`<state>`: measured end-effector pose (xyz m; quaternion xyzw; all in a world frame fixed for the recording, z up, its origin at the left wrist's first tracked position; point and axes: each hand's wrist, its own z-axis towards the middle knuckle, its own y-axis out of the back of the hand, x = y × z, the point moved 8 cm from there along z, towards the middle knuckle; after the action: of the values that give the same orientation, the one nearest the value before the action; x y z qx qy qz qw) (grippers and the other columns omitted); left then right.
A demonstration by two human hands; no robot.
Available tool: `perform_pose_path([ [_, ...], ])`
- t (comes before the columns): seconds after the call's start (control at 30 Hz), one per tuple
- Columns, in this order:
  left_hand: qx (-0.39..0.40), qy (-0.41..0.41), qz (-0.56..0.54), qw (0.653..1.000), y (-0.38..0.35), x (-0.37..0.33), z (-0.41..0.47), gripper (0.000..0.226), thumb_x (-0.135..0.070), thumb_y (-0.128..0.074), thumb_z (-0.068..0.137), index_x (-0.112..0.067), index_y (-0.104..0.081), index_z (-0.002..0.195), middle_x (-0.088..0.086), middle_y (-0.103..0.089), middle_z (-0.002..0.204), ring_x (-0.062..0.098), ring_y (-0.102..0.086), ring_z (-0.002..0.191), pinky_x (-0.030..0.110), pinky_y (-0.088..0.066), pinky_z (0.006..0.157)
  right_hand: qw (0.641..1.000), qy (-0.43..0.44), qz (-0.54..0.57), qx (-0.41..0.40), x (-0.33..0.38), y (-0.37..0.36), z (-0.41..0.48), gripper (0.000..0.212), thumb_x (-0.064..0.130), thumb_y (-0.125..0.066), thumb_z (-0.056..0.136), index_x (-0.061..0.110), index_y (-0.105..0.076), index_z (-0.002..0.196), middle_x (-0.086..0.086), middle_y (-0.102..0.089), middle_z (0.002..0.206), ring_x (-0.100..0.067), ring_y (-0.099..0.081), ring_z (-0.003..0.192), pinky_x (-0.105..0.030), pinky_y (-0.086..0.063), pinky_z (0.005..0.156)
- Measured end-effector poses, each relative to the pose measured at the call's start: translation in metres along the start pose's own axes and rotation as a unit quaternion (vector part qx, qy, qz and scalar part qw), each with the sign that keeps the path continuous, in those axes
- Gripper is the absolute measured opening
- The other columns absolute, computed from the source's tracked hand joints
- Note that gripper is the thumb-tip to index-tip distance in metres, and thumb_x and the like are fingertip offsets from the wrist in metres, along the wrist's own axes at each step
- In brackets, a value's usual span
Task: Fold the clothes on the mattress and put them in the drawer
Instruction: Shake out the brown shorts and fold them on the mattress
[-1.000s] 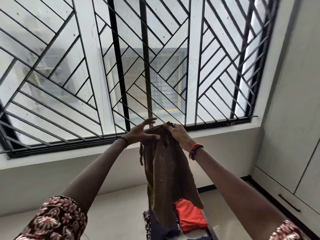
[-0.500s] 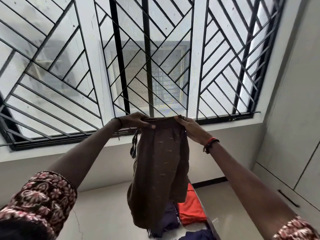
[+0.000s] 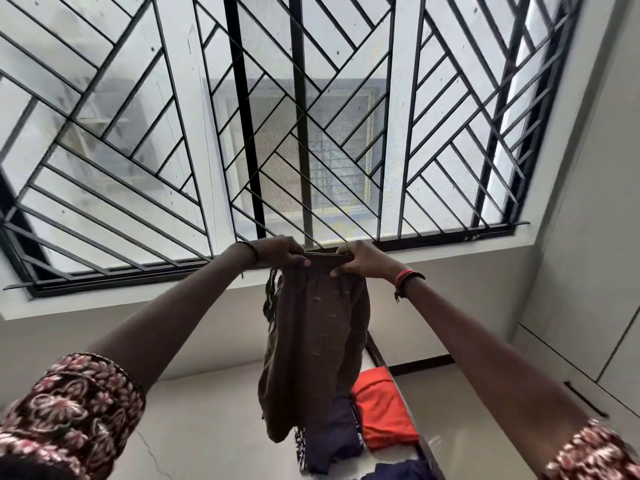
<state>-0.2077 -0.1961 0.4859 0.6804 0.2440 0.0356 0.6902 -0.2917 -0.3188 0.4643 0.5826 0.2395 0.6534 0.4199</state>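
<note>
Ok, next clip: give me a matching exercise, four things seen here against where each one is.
Things:
1. brown garment
2. orange garment
3. dark blue garment
4. red band

Places:
a. lies just right of the dark blue one
b. round the right wrist
c. hangs by its top edge, pinched by the left hand and right hand
d. lies low, partly behind the hanging cloth

Pairs: 1-c, 2-a, 3-d, 4-b.
</note>
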Motion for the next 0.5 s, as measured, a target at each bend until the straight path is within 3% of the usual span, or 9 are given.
perform_pose_path([
  [0.07, 0.02, 0.0, 0.008, 1.0, -0.009, 0.003, -0.004, 0.017, -0.03, -0.062, 0.09, -0.013, -0.061, 0.087, -0.01, -0.049, 0.066, 0.008, -0.047, 0.064, 0.013, -0.035, 0.055, 1.0, -0.001, -0.017, 0.008, 0.001, -0.008, 0.004, 0.026, 0.032, -0.079, 0.072, 0.025, -0.062, 0.089, 0.007, -0.058, 0.077, -0.011, -0.055, 0.079, -0.022, -0.037, 0.068],
  [0.13, 0.048, 0.007, 0.049, 0.998, -0.02, 0.01, -0.008, 0.024, -0.031, -0.071, 0.082, -0.015, -0.059, 0.096, -0.008, -0.054, 0.074, 0.012, -0.052, 0.073, 0.02, -0.04, 0.061, 0.999, -0.003, -0.031, 0.024, 0.004, -0.017, 0.006, 0.026, 0.032, -0.077, 0.074, 0.022, -0.062, 0.093, 0.004, -0.058, 0.081, -0.011, -0.054, 0.08, -0.023, -0.036, 0.068],
  [0.23, 0.072, 0.033, 0.098, 0.992, -0.036, 0.03, -0.012, 0.03, -0.022, -0.067, 0.08, -0.013, -0.052, 0.105, -0.002, -0.053, 0.086, 0.015, -0.051, 0.08, 0.023, -0.038, 0.06, 0.998, -0.008, -0.01, 0.056, 0.01, -0.036, 0.01, 0.024, 0.03, -0.079, 0.073, 0.023, -0.058, 0.079, 0.006, -0.055, 0.074, -0.003, -0.049, 0.069, -0.016, -0.034, 0.06],
  [0.33, 0.112, 0.031, -0.009, 0.993, -0.052, 0.05, -0.019, 0.012, -0.014, -0.06, 0.085, -0.019, -0.05, 0.089, 0.0, -0.052, 0.087, 0.014, -0.049, 0.08, 0.017, -0.038, 0.059, 0.993, -0.018, 0.017, 0.112, 0.014, -0.054, 0.015, 0.031, 0.028, -0.081, 0.071, 0.026, -0.05, 0.067, 0.007, -0.051, 0.069, -0.004, -0.046, 0.064, -0.018, -0.034, 0.057],
  [0.4, 0.147, 0.04, -0.093, 0.984, -0.062, 0.063, -0.028, 0.008, -0.021, -0.064, 0.084, -0.02, -0.055, 0.085, -0.002, -0.055, 0.083, 0.011, -0.049, 0.078, 0.018, -0.04, 0.065, 0.988, -0.011, 0.014, 0.154, 0.017, -0.068, 0.016, 0.033, 0.026, -0.079, 0.074, 0.022, -0.047, 0.066, 0.006, -0.048, 0.066, -0.006, -0.043, 0.062, -0.02, -0.033, 0.055],
  [0.5, 0.183, 0.074, -0.16, 0.967, -0.074, 0.086, -0.041, 0.02, -0.031, -0.069, 0.084, -0.012, -0.066, 0.092, -0.002, -0.063, 0.085, 0.009, -0.057, 0.08, 0.018, -0.045, 0.074, 0.975, -0.016, 0.039, 0.22, 0.022, -0.097, 0.019, 0.029, 0.024, -0.076, 0.078, 0.017, -0.048, 0.073, 0.003, -0.048, 0.07, -0.007, -0.043, 0.064, -0.021, -0.034, 0.056],
])
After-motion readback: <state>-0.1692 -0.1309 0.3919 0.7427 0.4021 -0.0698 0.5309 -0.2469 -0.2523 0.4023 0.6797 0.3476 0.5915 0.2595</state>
